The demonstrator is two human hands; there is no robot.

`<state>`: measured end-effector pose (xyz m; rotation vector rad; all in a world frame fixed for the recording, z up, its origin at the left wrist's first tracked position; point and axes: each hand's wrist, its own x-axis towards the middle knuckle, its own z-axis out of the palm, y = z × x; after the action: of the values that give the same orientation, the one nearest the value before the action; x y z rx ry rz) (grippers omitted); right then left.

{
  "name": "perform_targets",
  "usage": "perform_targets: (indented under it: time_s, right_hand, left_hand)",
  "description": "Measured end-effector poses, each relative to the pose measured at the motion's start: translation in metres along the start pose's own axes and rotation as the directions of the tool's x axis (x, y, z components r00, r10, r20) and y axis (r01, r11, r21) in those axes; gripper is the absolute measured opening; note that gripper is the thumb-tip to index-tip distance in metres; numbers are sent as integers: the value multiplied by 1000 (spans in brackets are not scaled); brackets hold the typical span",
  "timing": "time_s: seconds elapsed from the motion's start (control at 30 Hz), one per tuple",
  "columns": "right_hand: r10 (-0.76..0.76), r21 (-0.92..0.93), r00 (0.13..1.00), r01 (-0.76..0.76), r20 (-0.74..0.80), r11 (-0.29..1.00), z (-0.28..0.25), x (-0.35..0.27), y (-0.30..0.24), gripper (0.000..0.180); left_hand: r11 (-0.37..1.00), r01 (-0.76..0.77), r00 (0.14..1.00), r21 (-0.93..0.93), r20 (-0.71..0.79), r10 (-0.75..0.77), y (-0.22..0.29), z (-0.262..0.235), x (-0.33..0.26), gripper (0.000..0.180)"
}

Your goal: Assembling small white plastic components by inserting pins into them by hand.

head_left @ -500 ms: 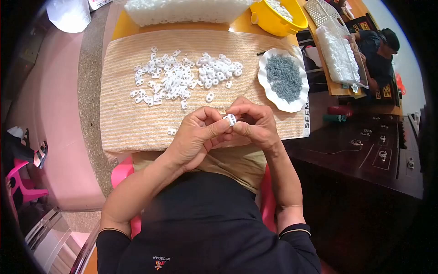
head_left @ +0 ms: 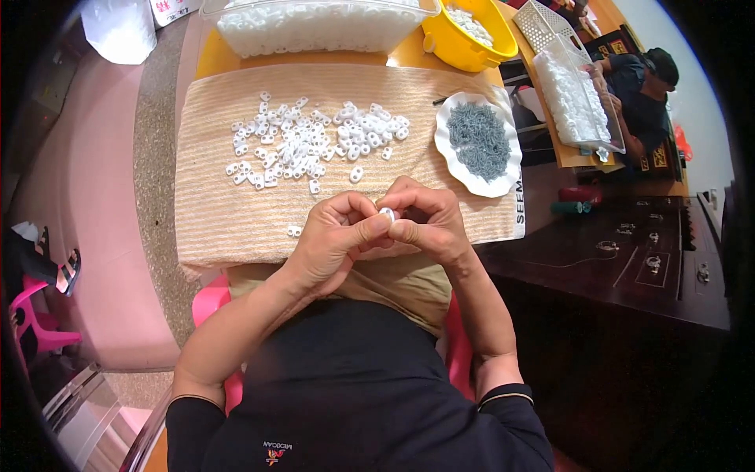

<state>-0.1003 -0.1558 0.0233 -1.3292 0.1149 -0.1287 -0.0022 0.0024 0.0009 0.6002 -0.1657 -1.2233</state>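
Close in front of my body, over the near edge of the towel, my two hands meet at a small white cord lock (head_left: 387, 213). My left hand (head_left: 330, 240) pinches it from the left, thumb on top. From the right, my right hand (head_left: 434, 226) grips the same piece between thumb and fingers. Fingertips cover most of it. Beyond the hands lies a loose pile of white two-hole cord lock parts (head_left: 297, 149), with a second heap of rounder ones (head_left: 366, 130) beside it. To the right, a white wavy-rimmed plate (head_left: 444, 145) holds many small grey springs (head_left: 484, 138).
A striped towel (head_left: 212, 212) covers the table. Along its far side stand a clear bin (head_left: 314, 39) of white parts and a yellow basin (head_left: 472, 57). At far right, a person (head_left: 641, 86) sits by another clear bin (head_left: 578, 98). Dark furniture (head_left: 598, 275) flanks my right.
The cord lock has turned between my fingers: its two-hole face showed before, and now a narrower side shows. My hands stay together around it. The whole view has shifted slightly.
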Motion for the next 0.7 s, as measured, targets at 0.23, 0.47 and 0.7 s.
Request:
perform_targets:
  time_s: [0.23, 0.47, 0.7]
  right_hand:
    - [227, -7, 974, -227, 4, 974, -16, 0, -6, 17]
    - [81, -282, 953, -167, -291, 945, -61, 41, -47, 13]
    - [-348, -490, 668, -28, -657, 871, -81, 97, -75, 19]
  left_hand:
    - [996, 93, 990, 7, -107, -92, -4, 2, 1, 10]
    - [990, 140, 975, 37, -179, -131, -5, 5, 0, 11]
    - [988, 150, 970, 34, -198, -140, -1, 5, 0, 12]
